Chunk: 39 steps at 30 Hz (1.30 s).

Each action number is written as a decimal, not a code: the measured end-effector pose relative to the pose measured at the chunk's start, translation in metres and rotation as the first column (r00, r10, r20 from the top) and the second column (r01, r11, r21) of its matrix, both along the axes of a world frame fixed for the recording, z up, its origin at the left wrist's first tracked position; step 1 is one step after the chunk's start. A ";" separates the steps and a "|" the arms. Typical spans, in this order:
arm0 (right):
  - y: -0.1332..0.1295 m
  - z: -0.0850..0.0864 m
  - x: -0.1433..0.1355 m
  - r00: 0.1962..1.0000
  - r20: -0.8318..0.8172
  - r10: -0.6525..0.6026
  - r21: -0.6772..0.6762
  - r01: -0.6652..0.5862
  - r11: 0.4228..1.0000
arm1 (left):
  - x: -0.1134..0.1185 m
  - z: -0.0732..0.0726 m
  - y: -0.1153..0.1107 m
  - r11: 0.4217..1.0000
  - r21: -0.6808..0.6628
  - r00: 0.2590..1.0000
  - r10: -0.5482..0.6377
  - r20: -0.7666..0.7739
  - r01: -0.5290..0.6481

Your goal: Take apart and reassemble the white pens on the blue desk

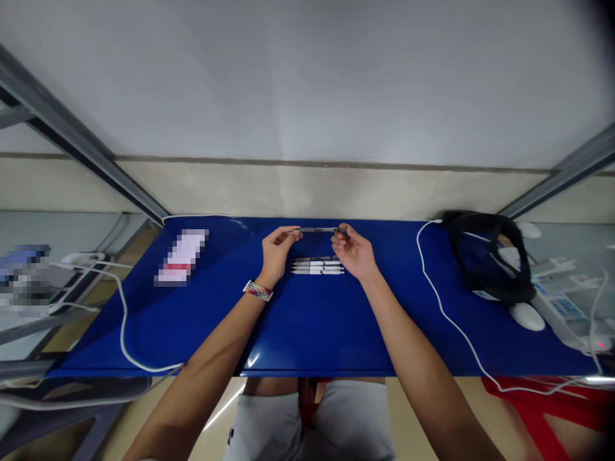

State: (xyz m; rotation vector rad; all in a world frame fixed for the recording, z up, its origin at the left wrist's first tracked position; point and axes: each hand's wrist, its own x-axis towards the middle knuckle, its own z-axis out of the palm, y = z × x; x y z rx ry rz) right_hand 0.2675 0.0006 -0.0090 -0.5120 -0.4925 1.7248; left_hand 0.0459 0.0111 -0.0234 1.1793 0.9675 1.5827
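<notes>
A slim pen (317, 229) with a clear barrel and dark ends is held level between my two hands. My left hand (278, 248) pinches its left end, and a colourful woven band (258, 290) circles that wrist. At the other end, the fingers of my right hand (354, 250) are closed on the pen's dark tip. Just below it, several white and dark pens (317, 266) lie side by side on the blue table (317, 320). My right hand partly covers their right ends.
To the right are a black head strap (490, 256), a white power strip (562, 307) and a white cable (435, 288). A blurred-out white and red item (182, 257) lies left. Another white cable (123, 320) crosses the left edge. A wall (312, 189) stands behind.
</notes>
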 end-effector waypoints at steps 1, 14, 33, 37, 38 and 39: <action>0.000 0.001 0.000 1.000 -0.006 0.004 -0.008 -0.004 1.000 | 0.000 0.001 0.000 1.000 0.004 1.000 0.015 -0.003 -0.015; -0.001 0.003 -0.003 1.000 -0.015 0.015 0.011 -0.015 1.000 | 0.001 0.004 -0.004 0.999 0.025 0.999 0.038 -0.012 -0.037; -0.004 0.007 0.005 0.998 0.045 -0.052 0.015 0.051 0.999 | 0.001 0.001 -0.008 0.999 0.035 0.997 -0.003 -0.071 0.006; -0.007 0.010 0.004 1.000 0.016 -0.001 -0.006 0.001 1.000 | 0.000 0.001 -0.006 0.999 0.047 0.999 0.001 -0.047 0.002; -0.007 0.011 0.004 1.000 0.002 0.015 -0.008 -0.015 1.000 | 0.000 0.001 -0.006 0.999 0.047 0.999 0.001 -0.043 0.001; -0.007 0.012 0.004 1.000 -0.007 0.026 -0.007 -0.026 1.000 | 0.000 0.000 -0.006 0.999 0.046 0.999 0.001 -0.040 0.001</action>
